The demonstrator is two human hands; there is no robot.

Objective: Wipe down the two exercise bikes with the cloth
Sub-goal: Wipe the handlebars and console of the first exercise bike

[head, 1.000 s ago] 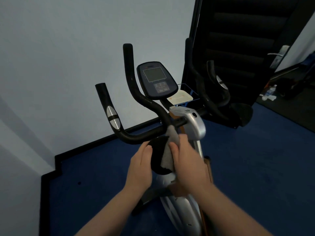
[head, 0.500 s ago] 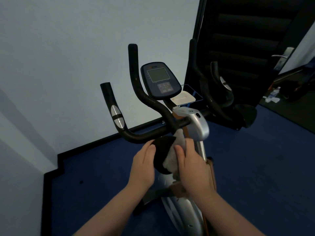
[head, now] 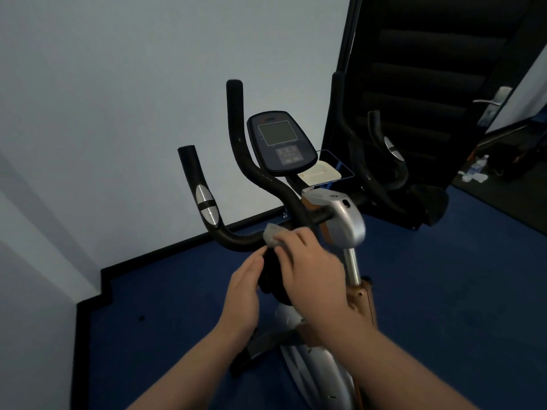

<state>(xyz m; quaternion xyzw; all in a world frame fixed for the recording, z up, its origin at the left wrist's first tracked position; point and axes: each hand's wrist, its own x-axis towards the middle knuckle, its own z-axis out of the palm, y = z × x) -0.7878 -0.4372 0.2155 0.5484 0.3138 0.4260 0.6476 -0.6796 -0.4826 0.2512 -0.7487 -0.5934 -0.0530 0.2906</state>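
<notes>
Cloth [head: 273,234], bunched under the right hand [head: 310,269] against the bike's [head: 344,223] handlebar [head: 236,236] below the console [head: 281,143]; left hand [head: 242,294], fingers loosely extended, holds nothing; a loose bunched grip risks the cloth slipping off the round bar.

Bike: an exercise bike [head: 344,223] is standing on the blue floor [head: 444,291] near a white wall [head: 118,113].
Right hand: the right hand [head: 310,270] is pressing a grey cloth [head: 273,233] on the black handlebar [head: 236,236].
Left hand: the left hand [head: 241,300] is touching a round black part [head: 270,279] just under the bar.
Screen: the screen [head: 281,142] is sitting dark between the bars.
Door: a door handle [head: 492,105] is showing far to the right.
</notes>
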